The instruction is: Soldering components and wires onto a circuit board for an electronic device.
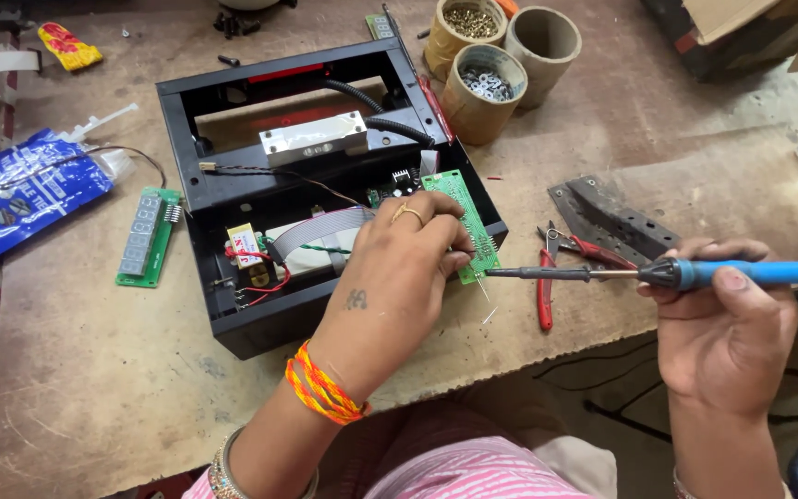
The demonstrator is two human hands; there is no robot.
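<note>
place: electronics repair workshop | signs: scuffed workbench (94, 370); soldering iron (676, 273); cardboard tubes of screws (487, 92); pliers (547, 286)

Orange thread bracelets (323, 390), gold ring (407, 214), small wrist tattoo (355, 299), pink striped clothing (473, 471).

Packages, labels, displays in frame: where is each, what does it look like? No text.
Blue plastic pouch: far left on the bench, flat, crumpled, white print.
Yellow and red wrapper: top left, small, crinkled.
Segment display board: left of the black enclosure, green strip, unlit digits.
Small display module: top centre, green, greyish window.
Yellow component label: inside the enclosure, red-marked, left of the left hand.
</note>
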